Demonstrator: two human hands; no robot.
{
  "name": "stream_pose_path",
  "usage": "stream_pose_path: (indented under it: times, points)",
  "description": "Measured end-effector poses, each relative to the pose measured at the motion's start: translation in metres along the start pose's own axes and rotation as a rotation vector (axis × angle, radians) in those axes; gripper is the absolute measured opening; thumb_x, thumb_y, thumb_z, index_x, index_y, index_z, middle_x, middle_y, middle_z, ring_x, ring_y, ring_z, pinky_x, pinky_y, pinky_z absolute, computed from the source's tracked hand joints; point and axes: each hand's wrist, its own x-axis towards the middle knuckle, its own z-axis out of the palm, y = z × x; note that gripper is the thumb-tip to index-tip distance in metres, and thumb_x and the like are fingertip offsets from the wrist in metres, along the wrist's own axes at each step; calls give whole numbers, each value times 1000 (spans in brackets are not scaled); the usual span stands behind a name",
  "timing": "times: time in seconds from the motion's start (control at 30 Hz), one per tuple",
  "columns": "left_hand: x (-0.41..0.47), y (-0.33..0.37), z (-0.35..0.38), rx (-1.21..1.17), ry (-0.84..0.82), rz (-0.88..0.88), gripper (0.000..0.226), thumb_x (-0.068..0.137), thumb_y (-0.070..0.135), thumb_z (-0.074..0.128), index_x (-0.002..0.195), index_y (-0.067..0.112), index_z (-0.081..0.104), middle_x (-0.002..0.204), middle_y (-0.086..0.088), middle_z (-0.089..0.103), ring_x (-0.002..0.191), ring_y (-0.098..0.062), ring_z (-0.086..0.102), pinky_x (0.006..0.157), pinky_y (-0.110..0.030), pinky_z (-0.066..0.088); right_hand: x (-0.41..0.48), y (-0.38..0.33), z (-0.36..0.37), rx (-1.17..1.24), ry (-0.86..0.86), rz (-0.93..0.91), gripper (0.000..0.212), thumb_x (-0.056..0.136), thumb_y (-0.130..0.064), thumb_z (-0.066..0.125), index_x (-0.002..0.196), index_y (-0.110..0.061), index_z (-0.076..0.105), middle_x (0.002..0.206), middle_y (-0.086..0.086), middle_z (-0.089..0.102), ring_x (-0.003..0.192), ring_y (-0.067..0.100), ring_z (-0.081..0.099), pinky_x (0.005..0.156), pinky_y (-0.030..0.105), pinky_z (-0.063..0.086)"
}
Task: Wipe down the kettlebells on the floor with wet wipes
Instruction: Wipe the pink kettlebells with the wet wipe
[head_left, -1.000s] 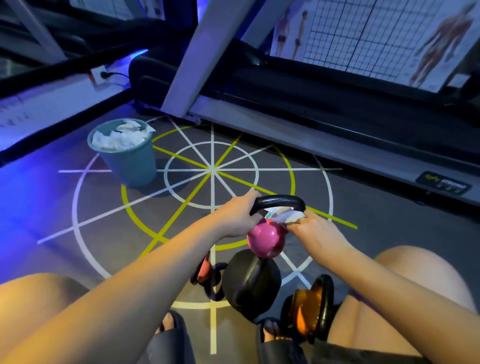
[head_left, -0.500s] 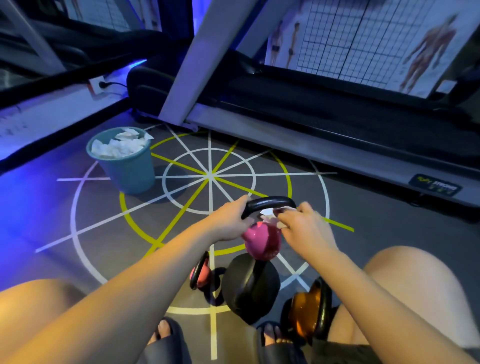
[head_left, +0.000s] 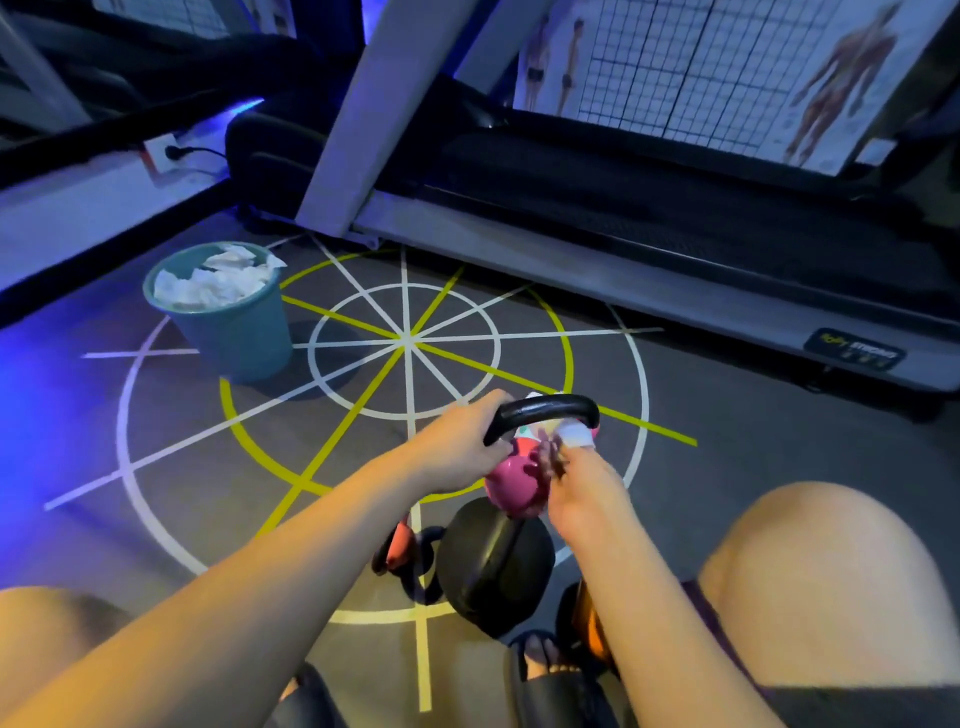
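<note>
A person's left hand (head_left: 462, 447) is closed around the left end of the black handle of a pink kettlebell (head_left: 514, 488), holding it above the floor (head_left: 727, 467). The right hand (head_left: 576, 483) pinches a white wet wipe (head_left: 574, 432) against the handle's right end. Directly below sit a black kettlebell (head_left: 493, 566), a small red one (head_left: 397, 543) to its left and an orange one (head_left: 592, 623) to its right. A teal bin (head_left: 234, 332) full of used wipes stands well apart, beside a treadmill (head_left: 623, 218).
</note>
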Motion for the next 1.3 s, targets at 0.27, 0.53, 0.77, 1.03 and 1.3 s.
stream_pose_path:
  times: [0.27, 0.53, 0.77, 1.03, 1.3]
  points:
    - [-3, -10, 1, -45, -46, 45, 74, 94, 17, 64, 148, 50, 25, 93, 2, 67, 84, -15, 66, 84, -45, 54, -22, -20, 3, 455, -318, 103, 27, 106, -14, 37, 118, -3, 57, 123, 20, 63, 115, 31, 61, 111, 47, 40]
    - [-4, -10, 2, -17, -111, 119, 108, 91, 12, 66, 147, 68, -9, 130, -16, 63, 98, -29, 68, 88, -56, 53, -43, 27, 0, -542, -226, -359, 25, 100, -20, 48, 89, -12, 69, 94, 14, 70, 94, 31, 65, 83, 48, 53]
    - [-8, -8, -2, -72, -99, 87, 107, 91, 4, 65, 151, 61, -4, 134, -22, 57, 72, -5, 62, 71, -46, 54, -29, 11, -16, -1425, -372, -793, 29, 102, -20, 42, 81, -17, 61, 104, 2, 63, 114, 14, 47, 106, 41, 37]
    - [-7, -10, -4, -112, -76, 96, 84, 90, 7, 66, 145, 57, 26, 108, 6, 65, 91, -19, 66, 86, -46, 54, -29, -22, -23, -1980, -322, -968, 33, 99, -19, 43, 126, -20, 63, 127, 5, 60, 124, 28, 53, 92, 39, 49]
    - [-13, -16, -3, -322, -50, 22, 80, 88, -3, 66, 140, 53, 40, 115, 8, 65, 100, -15, 68, 99, -34, 52, 5, -116, -55, -769, 70, -526, 29, 90, -6, 44, 95, -2, 73, 82, 16, 75, 64, 25, 73, 73, 47, 62]
